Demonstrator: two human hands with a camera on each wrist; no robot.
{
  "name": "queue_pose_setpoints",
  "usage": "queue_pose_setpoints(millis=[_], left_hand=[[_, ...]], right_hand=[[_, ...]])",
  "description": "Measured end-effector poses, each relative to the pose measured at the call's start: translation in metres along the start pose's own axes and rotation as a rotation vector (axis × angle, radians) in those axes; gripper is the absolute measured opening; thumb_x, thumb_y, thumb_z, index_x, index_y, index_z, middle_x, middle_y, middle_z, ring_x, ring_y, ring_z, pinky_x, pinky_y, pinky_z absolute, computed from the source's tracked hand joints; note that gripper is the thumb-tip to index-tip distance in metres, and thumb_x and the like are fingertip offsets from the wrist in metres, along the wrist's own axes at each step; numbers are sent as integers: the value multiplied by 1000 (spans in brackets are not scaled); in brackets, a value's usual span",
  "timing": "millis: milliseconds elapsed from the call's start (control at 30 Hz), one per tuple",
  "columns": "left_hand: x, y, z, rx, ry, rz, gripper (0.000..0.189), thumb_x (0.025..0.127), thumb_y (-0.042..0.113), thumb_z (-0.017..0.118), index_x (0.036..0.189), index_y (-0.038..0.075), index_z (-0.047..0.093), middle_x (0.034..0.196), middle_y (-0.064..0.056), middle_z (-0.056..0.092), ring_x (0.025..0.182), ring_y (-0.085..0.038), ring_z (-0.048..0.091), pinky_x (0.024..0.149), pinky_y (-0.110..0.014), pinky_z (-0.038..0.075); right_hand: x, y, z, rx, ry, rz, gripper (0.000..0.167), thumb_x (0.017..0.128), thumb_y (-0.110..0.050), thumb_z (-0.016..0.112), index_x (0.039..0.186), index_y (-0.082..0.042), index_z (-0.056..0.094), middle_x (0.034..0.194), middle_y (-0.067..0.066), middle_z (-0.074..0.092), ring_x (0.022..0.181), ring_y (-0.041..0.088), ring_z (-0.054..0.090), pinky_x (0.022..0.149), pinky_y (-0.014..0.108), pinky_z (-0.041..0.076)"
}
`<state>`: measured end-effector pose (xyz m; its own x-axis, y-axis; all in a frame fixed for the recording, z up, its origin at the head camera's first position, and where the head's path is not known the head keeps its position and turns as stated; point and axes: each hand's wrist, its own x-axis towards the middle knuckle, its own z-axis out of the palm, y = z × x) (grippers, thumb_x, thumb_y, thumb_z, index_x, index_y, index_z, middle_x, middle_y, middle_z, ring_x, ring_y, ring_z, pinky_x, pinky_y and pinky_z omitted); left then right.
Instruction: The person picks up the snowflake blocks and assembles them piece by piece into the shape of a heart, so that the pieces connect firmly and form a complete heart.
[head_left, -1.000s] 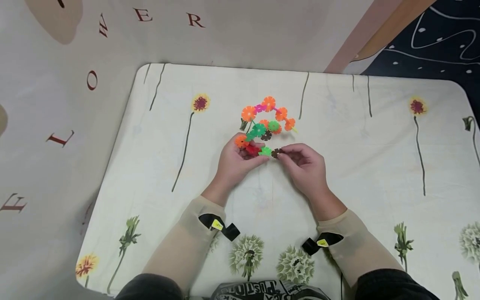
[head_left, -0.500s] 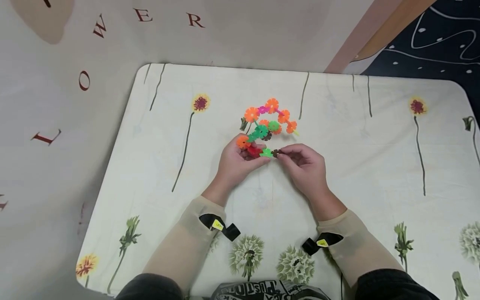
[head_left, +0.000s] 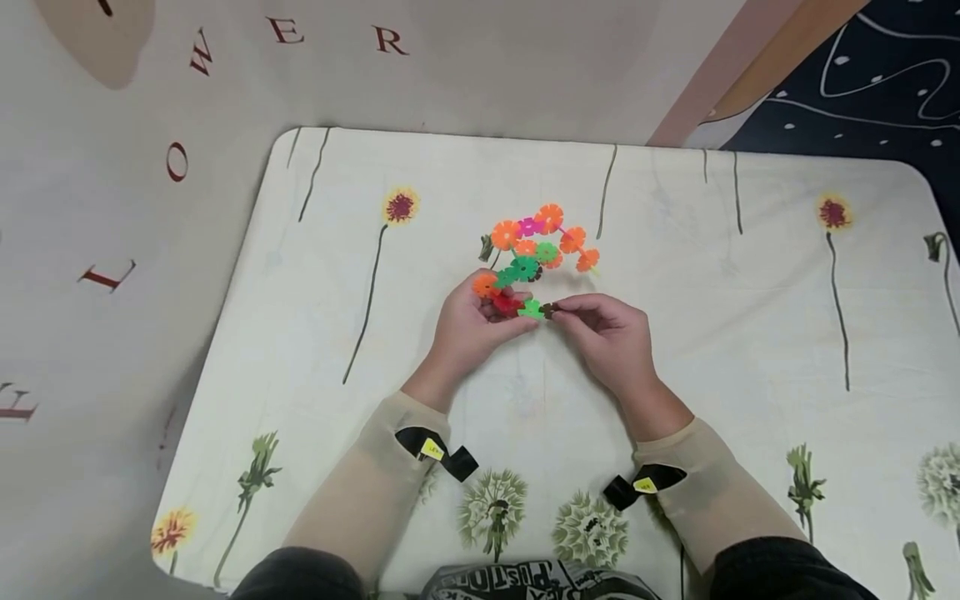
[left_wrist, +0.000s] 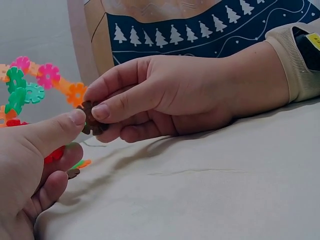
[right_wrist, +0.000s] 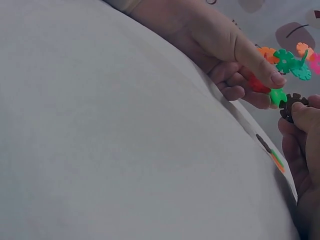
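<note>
My left hand [head_left: 468,317] holds a chain of notched plastic snowflake discs at its red disc [head_left: 507,305] and light green disc [head_left: 532,308]. Orange, pink and teal [head_left: 523,268] discs of the chain arch beyond that hand and curve to the right. Between thumb and fingers, my right hand [head_left: 611,333] pinches a dark brown disc [right_wrist: 289,111], whose edge meets the light green one. In the left wrist view, the left thumb tip lies right at the brown disc [left_wrist: 91,127]. Fingers hide part of the red disc.
Behind the chain, several loose discs lie on the table, among them a light green disc [head_left: 547,252] and orange ones; a brown one is partly covered. The white tablecloth [head_left: 712,333] has printed flowers. A pale wall [head_left: 525,83] stands along the table's far edge.
The chain's far arch has swung slightly right and toward me. My right hand has dipped a little, with the brown disc nearer the light green one. The left hand has barely moved.
</note>
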<state>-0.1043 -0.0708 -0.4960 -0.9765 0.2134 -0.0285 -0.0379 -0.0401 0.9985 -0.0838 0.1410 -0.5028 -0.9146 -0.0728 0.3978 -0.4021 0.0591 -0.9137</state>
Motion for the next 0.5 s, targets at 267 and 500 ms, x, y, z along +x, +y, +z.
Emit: queue_pose_setpoints(millis=[267, 500], left_hand=[[-1, 2, 0, 16, 3, -28, 42, 82, -1, 91, 113, 3, 62, 107, -10, 77, 107, -21, 77, 91, -33, 60], [-2, 2, 3, 28, -6, -16, 40, 82, -2, 91, 112, 4, 65, 108, -8, 79, 104, -21, 77, 91, -33, 60]], right_hand=[[-1, 1, 1, -7, 8, 10, 20, 81, 22, 80, 98, 11, 78, 95, 26, 77, 88, 15, 79, 78, 28, 62], [-3, 0, 0, -8, 10, 2, 19, 83, 23, 77, 98, 12, 76, 93, 26, 76, 85, 7, 76, 77, 24, 61]])
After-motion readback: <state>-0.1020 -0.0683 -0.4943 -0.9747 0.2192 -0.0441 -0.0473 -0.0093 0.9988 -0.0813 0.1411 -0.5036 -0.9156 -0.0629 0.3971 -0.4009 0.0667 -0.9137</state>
